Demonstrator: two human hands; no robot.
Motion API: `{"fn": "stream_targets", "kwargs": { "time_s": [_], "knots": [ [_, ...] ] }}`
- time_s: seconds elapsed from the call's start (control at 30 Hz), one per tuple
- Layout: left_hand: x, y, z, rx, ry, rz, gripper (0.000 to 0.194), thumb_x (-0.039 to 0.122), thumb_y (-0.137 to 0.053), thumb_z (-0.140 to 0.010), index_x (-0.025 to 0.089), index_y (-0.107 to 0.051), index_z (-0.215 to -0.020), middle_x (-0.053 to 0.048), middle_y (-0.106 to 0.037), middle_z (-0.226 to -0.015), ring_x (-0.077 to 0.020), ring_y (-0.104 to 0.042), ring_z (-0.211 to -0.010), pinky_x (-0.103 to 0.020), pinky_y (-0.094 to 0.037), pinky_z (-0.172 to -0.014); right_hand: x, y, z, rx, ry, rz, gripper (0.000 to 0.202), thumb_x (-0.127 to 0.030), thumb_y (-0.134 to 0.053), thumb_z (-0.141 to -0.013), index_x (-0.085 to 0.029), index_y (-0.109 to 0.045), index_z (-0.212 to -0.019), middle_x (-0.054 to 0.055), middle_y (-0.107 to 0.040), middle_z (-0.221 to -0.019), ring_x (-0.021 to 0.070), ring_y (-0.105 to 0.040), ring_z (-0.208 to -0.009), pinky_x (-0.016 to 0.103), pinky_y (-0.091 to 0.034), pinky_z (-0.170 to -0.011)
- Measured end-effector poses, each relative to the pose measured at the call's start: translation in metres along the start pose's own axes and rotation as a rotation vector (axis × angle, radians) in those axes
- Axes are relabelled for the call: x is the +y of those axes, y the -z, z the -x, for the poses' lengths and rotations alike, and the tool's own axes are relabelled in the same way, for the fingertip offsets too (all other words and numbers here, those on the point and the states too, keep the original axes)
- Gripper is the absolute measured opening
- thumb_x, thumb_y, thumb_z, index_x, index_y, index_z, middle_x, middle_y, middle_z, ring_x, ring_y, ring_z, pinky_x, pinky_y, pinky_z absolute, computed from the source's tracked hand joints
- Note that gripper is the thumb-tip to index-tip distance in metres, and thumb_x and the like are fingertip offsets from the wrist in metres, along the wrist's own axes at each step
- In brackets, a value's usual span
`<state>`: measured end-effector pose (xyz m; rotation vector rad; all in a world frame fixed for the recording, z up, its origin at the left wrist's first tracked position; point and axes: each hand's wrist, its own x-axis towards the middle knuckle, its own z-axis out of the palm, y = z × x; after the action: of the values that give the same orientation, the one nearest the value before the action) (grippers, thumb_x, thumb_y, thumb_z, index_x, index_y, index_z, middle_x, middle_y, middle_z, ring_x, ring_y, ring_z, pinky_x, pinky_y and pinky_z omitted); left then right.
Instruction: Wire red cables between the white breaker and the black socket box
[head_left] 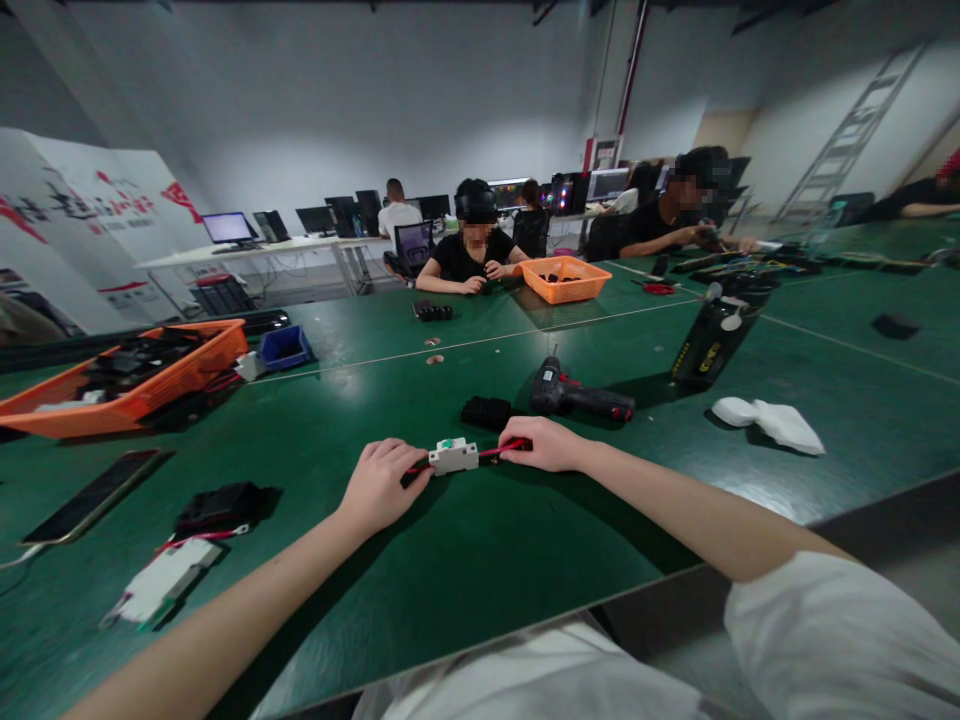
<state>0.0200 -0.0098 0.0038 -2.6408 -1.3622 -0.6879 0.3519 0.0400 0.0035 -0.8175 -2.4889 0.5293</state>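
Observation:
A small white circuit breaker [454, 457] with a green switch lies between my two hands on the green table. My left hand [384, 484] is closed at its left end, thumb and fingers pinching a dark and red wire [415, 467] close against the body. From the other end runs a red wire [491, 453], and my right hand [547, 445] is closed on it. Just beyond the hands lie a black plastic part [486, 411] and a cordless screwdriver [577, 393]. Another white circuit breaker [166, 582] with a red wire rests at left beside a black part [221, 507].
At left are a phone [94, 495], an orange basket [150, 400] of black parts and a blue bin [286, 347]. A dark bottle [716, 340] and crumpled white tissue [772, 423] stand right. Across the table a person [476, 250] works near another orange basket [566, 288].

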Motion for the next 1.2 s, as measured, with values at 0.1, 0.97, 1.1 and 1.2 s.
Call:
{"fn": "stream_targets", "kwargs": {
  "time_s": [0.1,0.97,1.1,1.2],
  "knots": [
    [-0.0006,-0.0006,-0.0003,-0.010,0.009,-0.009,0.025,0.041,-0.058,-0.093,0.025,-0.072,-0.107,-0.007,-0.076,-0.103,-0.0308,-0.064,-0.105,-0.047,-0.044,-0.090,0.0003,0.0001,-0.0003,-0.003,0.000,0.002,0.017,-0.034,-0.067,-0.092,-0.019,-0.072,-0.100,0.006,-0.069,-0.099,0.0187,-0.063,-0.087,0.030,-0.050,-0.077],
    [-0.0076,-0.0094,0.0006,0.020,-0.074,0.033,0.026,0.036,-0.052,-0.098,0.019,-0.068,-0.110,-0.009,-0.073,-0.104,-0.0237,-0.066,-0.099,-0.040,-0.051,-0.083,0.0030,-0.0044,-0.0012,0.072,0.098,0.006,0.016,-0.029,-0.064,-0.095,-0.017,-0.075,-0.097,0.007,-0.068,-0.097,0.0172,-0.064,-0.085,0.029,-0.051,-0.077],
    [-0.0081,-0.0097,0.0001,0.003,-0.067,0.057,0.026,0.036,-0.053,-0.098,0.019,-0.068,-0.111,-0.009,-0.073,-0.105,-0.0232,-0.066,-0.099,-0.040,-0.052,-0.083,0.0024,-0.0044,-0.0014,0.073,0.092,0.006,0.016,-0.029,-0.064,-0.095,-0.017,-0.075,-0.096,0.007,-0.068,-0.097,0.0172,-0.064,-0.084,0.029,-0.051,-0.077],
    [-0.0080,-0.0095,0.0001,0.000,-0.064,0.064,0.026,0.036,-0.053,-0.098,0.018,-0.068,-0.110,-0.009,-0.073,-0.104,-0.0226,-0.066,-0.098,-0.039,-0.052,-0.082,0.0031,-0.0047,-0.0021,0.054,0.081,0.007,0.016,-0.030,-0.065,-0.094,-0.017,-0.075,-0.096,0.006,-0.068,-0.096,0.0170,-0.064,-0.084,0.028,-0.051,-0.076]
  ]
}}
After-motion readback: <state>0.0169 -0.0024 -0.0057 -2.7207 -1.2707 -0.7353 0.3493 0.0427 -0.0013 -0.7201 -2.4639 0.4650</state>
